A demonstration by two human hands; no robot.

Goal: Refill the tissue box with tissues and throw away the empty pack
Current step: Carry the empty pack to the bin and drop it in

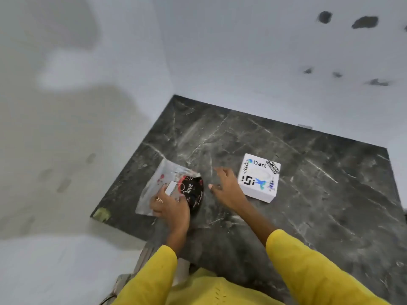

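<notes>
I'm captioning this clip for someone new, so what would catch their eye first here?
Probably the white tissue box covered in stickers, sitting right of centre on the dark marble slab. Next, the bright yellow sleeves at the bottom, with the left hand pressing on a clear tissue pack with a black-and-red label while the right hand hovers open beside the box.

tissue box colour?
White, with printed stickers on top; the tissue box shows clearly in the head view.
</notes>
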